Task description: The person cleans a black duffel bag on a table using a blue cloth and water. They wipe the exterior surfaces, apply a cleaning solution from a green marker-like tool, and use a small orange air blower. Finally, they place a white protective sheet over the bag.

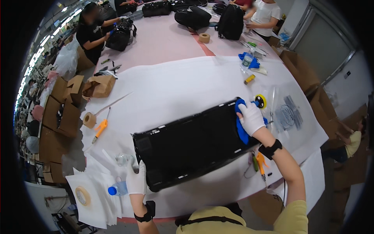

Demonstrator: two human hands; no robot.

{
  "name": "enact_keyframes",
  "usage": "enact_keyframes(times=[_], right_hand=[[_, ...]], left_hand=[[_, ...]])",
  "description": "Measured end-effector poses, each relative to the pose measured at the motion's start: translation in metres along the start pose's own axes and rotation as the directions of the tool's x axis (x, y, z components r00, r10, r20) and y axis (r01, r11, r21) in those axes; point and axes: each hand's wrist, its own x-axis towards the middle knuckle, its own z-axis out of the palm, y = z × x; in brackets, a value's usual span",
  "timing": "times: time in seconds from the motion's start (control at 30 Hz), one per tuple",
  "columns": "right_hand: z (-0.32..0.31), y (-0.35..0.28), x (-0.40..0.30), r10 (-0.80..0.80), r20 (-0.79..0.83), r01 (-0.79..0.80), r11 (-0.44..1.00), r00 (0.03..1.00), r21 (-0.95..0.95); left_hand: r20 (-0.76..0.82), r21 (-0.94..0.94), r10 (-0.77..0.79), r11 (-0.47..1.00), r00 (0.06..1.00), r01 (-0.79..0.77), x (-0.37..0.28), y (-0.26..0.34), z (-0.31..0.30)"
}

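Note:
A glossy black rectangular bag (192,146) lies at a slant on the white-covered table before me, small white pieces along its edges. At its left end is my left hand (136,178), in a white glove, thumb and fingers around the lower left edge. My right hand (250,118), also gloved, presses a blue cloth (242,131) onto the bag's right end. Just beyond that hand stands a yellow-rimmed round roll or disc (260,101). Below the bag's right end lie an orange air blow gun (261,163) and a green-handled tool (255,162).
Left are a second orange blow gun (100,130), a tape roll (89,120), a paper bag (100,86), a blue-capped bottle (118,188) and foam sheets (93,193). Right are clear plastic bags (287,114) and a yellow object (249,79). Co-workers handle black bags (119,35) at the far side.

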Motion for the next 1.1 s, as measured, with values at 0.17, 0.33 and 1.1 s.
enact_keyframes(times=[0.17,0.33,1.1], right_hand=[[-0.019,-0.031,-0.013,0.024,-0.068,-0.03,0.996,0.997,-0.087],[-0.016,-0.019,-0.029,0.135,-0.062,-0.132,0.99,0.989,0.051],[0.014,-0.159,-0.002,-0.586,0.411,0.459,0.807,0.698,0.371]], left_hand=[[-0.139,-0.043,0.379,0.921,0.915,-0.388,-0.024,-0.039,0.017],[-0.216,0.193,0.503,0.862,0.837,-0.468,-0.024,-0.051,0.032],[-0.222,0.683,0.397,0.715,0.89,-0.149,-0.008,0.009,0.041]])
